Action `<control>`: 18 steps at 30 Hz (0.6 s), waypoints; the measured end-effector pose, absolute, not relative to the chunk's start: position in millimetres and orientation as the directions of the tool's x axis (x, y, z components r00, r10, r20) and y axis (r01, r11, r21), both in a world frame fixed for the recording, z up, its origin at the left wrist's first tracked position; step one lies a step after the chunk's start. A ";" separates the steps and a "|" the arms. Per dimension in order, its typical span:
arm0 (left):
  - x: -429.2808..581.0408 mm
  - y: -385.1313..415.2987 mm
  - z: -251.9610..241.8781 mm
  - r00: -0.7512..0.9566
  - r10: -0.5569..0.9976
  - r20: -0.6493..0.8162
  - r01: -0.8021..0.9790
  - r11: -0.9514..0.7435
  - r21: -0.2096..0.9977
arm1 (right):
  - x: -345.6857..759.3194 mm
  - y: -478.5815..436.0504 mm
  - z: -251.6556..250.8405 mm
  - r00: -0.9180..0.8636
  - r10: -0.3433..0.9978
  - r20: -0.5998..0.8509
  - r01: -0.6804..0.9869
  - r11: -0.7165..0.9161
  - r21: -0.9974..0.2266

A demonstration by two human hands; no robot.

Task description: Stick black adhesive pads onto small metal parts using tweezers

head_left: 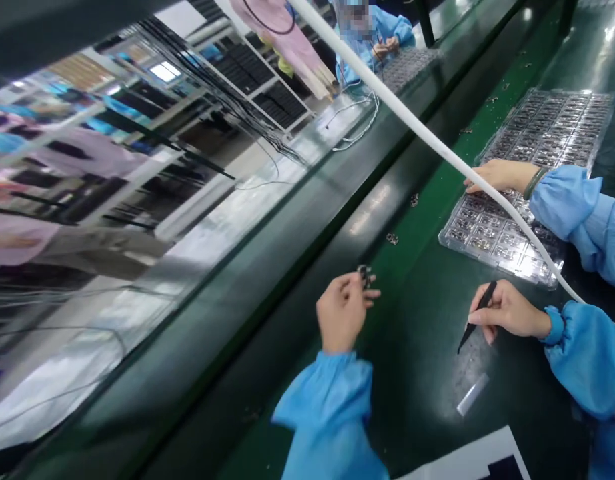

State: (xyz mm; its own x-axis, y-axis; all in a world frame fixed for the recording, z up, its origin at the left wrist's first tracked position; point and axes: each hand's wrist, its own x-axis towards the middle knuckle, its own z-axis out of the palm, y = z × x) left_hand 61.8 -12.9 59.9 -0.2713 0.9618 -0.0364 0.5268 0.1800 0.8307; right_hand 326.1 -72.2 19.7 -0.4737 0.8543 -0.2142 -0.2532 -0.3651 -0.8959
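While the black tweezers (pixel 486 298) slant with their long axis running down-left, tip toward the dark green table (pixel 417 380), the small metal part (pixel 365 273) sits raised at my left hand (pixel 340 312), its own axis too blurred for me to judge fairly. Beyond the bench stands shelving (pixel 280 103). My left thumb and fingertips pinch the part; my right hand (pixel 511 313) closes around the tweezers.
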 end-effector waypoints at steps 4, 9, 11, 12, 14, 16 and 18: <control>88.3 -132.6 84.6 -0.441 0.834 -0.332 0.073 0.402 0.913 | 328.6 -74.6 24.1 -0.454 0.872 -0.184 -0.234 -0.317 -0.919; 136.2 -213.7 54.4 -0.282 0.698 -0.658 -0.399 0.538 0.742 | 320.8 -85.1 17.2 -0.519 0.838 -0.169 -0.183 -0.302 -0.935; 146.9 -223.2 35.4 -0.258 0.696 -0.670 -0.431 0.538 0.724 | 316.1 -94.1 12.8 -0.546 0.816 -0.190 -0.159 -0.323 -0.933; 150.6 -225.6 27.8 -0.266 0.702 -0.660 -0.426 0.529 0.734 | 314.0 -99.1 11.0 -0.555 0.807 -0.201 -0.148 -0.334 -0.931; 155.4 -228.4 17.7 -0.289 0.718 -0.634 -0.408 0.506 0.760 | 310.6 -108.2 8.0 -0.563 0.797 -0.221 -0.131 -0.349 -0.928; 158.1 -229.9 13.5 -0.287 0.726 -0.625 -0.398 0.503 0.767 | 307.8 -115.0 6.0 -0.563 0.793 -0.232 -0.112 -0.352 -0.929; 159.2 -230.6 12.6 -0.254 0.723 -0.642 -0.386 0.532 0.753 | 305.7 -118.8 4.7 -0.562 0.793 -0.237 -0.094 -0.346 -0.933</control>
State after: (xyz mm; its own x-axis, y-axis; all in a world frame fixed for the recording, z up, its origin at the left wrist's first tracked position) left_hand 159.2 -230.6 12.6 -0.2543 0.7234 -0.6419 -0.3865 0.5324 0.7531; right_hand 305.7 -118.8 4.7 -0.5616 0.7927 -0.2372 -0.0943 -0.3462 -0.9334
